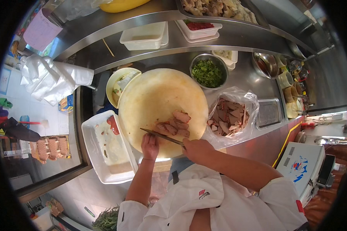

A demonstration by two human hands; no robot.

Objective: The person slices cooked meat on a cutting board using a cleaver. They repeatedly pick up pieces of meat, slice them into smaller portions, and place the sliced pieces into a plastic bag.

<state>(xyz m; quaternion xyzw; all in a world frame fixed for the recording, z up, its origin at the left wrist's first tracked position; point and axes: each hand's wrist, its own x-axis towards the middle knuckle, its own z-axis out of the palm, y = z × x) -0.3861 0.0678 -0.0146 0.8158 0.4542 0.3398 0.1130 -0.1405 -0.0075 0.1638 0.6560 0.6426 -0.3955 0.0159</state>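
My right hand point(199, 150) grips the handle of a kitchen knife point(164, 137), seen nearly edge-on. It slants over the near part of a round, pale chopping block point(159, 92). Close behind the blade is my left hand point(150, 146), fingers bent down at the block; whatever lies under them is hidden. Beyond the knife, several slices of cooked meat point(173, 125) lie in a loose pile. To the right, a clear plastic bag point(251, 112) stands open around many thin slices of brownish meat point(227, 117). A white plastic tub point(121, 169) at left holds a reddish piece of meat point(112, 125).
Behind the block are a metal bowl of chopped green herbs point(209, 72) and a pale bowl point(111, 92) with scraps. White containers point(144, 37) line the shelf. A shallow metal tray point(269, 114) sits right of the bag. White plastic bags point(57, 76) hang at left.
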